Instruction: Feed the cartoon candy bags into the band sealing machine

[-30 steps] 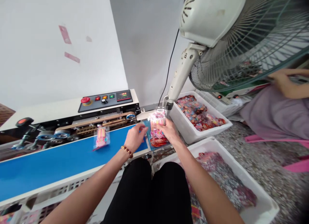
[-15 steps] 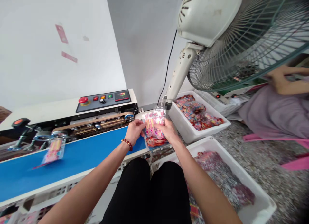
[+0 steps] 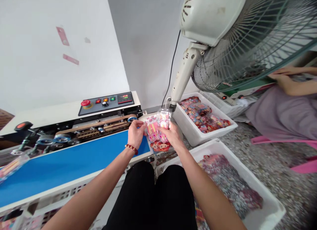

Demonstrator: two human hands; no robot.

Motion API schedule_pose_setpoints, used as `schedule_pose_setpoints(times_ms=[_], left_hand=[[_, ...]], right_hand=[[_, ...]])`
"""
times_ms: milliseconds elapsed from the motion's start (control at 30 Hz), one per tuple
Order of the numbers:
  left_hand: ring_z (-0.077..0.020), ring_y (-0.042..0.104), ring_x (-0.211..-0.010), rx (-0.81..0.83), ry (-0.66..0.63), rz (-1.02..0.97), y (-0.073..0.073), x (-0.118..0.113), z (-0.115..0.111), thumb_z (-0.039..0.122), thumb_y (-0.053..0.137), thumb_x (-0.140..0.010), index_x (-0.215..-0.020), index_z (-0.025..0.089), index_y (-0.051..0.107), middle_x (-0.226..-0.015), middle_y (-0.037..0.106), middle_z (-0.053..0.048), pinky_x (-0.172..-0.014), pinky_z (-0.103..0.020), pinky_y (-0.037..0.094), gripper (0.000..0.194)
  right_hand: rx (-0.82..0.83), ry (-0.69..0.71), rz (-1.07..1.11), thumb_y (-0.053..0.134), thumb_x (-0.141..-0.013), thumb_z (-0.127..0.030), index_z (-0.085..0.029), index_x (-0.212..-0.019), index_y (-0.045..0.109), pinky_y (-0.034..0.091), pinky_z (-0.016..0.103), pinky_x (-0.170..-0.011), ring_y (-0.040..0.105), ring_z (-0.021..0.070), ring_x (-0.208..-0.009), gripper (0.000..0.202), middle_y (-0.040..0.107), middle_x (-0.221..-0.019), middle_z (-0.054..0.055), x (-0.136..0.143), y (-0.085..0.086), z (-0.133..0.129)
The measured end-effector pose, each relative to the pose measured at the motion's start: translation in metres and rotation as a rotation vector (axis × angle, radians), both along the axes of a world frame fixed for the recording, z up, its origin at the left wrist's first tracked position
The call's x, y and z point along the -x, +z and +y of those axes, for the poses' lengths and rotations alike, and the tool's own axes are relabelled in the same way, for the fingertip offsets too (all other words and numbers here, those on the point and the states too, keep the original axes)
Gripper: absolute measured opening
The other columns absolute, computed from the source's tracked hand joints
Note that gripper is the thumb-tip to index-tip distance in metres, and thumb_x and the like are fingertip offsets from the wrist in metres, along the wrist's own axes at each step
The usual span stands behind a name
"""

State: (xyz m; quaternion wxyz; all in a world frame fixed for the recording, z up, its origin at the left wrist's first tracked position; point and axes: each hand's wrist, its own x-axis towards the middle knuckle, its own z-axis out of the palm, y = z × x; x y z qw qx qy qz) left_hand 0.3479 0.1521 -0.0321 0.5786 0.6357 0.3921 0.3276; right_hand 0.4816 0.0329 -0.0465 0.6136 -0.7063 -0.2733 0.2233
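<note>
One pink packet (image 3: 152, 128) is pinched in the left hand (image 3: 136, 135) near the blue belt (image 3: 99, 157)'s right end; the right hand (image 3: 172, 134) grips a clear-topped packet (image 3: 163, 117).

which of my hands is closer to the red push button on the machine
Left. Your left hand is over the blue belt, right of the red button; your right hand is farther right, at the packets.
</note>
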Motion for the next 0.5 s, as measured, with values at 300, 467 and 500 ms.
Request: schedule_pose_setpoints(times_ms=[300, 467, 500], left_hand=[[-0.0128, 0.063, -0.048, 0.04, -0.216, 0.0, 0.012, -0.006, 0.005, 0.033, 0.071, -0.07, -0.076, 0.021, 0.049, -0.058, 0.056, 0.006, -0.042, -0.02, 0.031, 0.026], [-0.0092, 0.052, -0.043, 0.154, -0.235, -0.08, 0.021, -0.007, 0.007, 0.043, 0.076, -0.067, -0.084, 0.019, 0.058, -0.057, 0.056, 0.005, -0.041, -0.021, 0.028, 0.034], [-0.0087, 0.05, -0.044, 0.141, -0.256, -0.066, 0.022, -0.007, 0.008, 0.045, 0.077, -0.067, -0.083, 0.018, 0.061, -0.058, 0.056, 0.004, -0.042, -0.021, 0.029, 0.035]], right_hand=[[0.011, 0.004, -0.042, 0.077, -0.066, -0.043, -0.025, -0.095, 0.07, 0.053, 0.031, -0.074, 0.068, 0.023, -0.081, 0.035, 0.076, -0.089, 0.0, 0.002, -0.004, -0.003], [-0.036, -0.035, 0.01, 0.077, -0.067, -0.045, -0.024, -0.095, 0.07, 0.053, 0.03, -0.071, 0.068, 0.0222, -0.079, 0.035, 0.077, -0.089, 0.001, 0.003, -0.009, -0.001], [-0.041, -0.038, 0.012, 0.077, -0.067, -0.045, -0.024, -0.094, 0.07, 0.053, 0.03, -0.07, 0.068, 0.0221, -0.078, 0.035, 0.077, -0.089, 0.001, 0.004, -0.01, -0.001]])
